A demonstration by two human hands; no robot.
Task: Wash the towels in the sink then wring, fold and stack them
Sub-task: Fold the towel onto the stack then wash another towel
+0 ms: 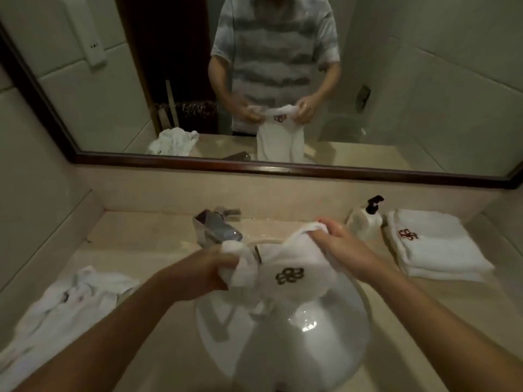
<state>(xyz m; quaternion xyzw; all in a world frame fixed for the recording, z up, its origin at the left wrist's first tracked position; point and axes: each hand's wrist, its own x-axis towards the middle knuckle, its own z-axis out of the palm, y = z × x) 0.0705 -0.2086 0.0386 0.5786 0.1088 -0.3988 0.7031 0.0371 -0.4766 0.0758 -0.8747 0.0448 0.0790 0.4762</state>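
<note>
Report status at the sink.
Left hand and right hand grip white embroidered towel above white basin. Nothing in the way.

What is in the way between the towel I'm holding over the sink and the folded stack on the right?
The soap pump bottle stands just left of the folded towel stack, toward the back. The held towel, gripped by the left hand and right hand, could pass in front of it; nothing else visible intervenes.

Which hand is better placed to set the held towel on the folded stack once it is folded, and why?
Probably the right hand. It grips the towel on the side nearer the folded stack, which lies on the counter to the right of the sink. The left hand would have to cross over.
</note>
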